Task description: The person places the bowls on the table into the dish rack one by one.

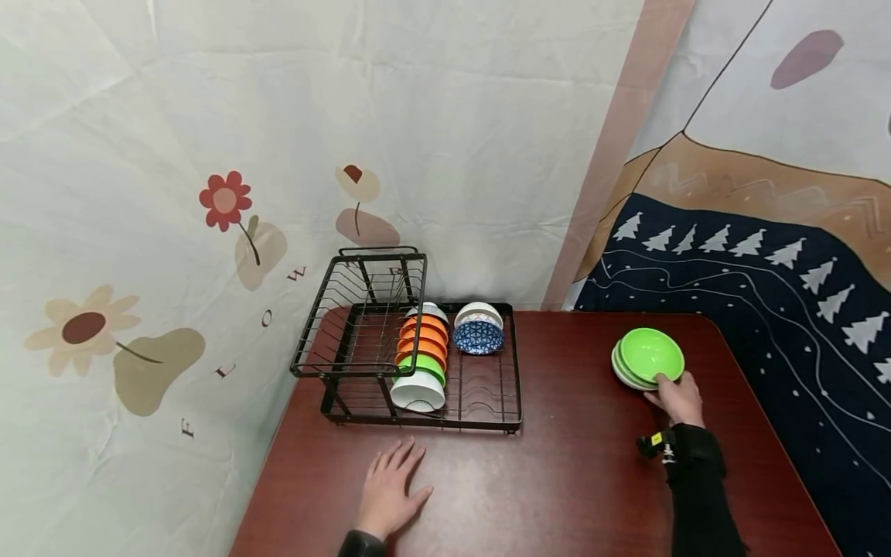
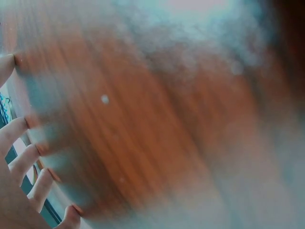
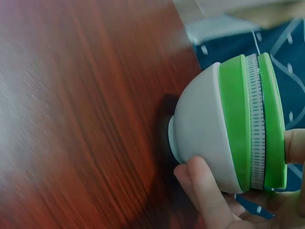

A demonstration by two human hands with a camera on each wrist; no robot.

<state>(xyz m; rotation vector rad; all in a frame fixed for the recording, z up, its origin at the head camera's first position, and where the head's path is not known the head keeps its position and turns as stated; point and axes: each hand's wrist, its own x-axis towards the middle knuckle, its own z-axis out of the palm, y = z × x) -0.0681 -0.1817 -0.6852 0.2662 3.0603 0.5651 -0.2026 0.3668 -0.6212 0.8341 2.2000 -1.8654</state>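
Note:
My right hand (image 1: 678,398) grips a stack of bowls at the table's right side. In the right wrist view, a white bowl (image 3: 198,129) is at the bottom. Above it come a green bowl (image 3: 233,124), a white bowl with a dashed pattern (image 3: 256,119) and a bright green top bowl (image 3: 273,124). The thumb lies at the top bowl's rim, while fingertips (image 3: 199,167) touch the white bowl's side. My left hand (image 1: 391,489) rests on the table with fingers spread, in front of a black dish rack (image 1: 473,424).
Inside the rack stands a row of bowls: orange bowls (image 1: 421,346), a green bowl (image 1: 433,367) and a white bowl (image 1: 418,391) at the front. A blue-patterned bowl (image 1: 478,338) leans behind on the right. A raised wire tier (image 1: 362,367) covers the left. Fabric walls border the brown table (image 1: 557,464).

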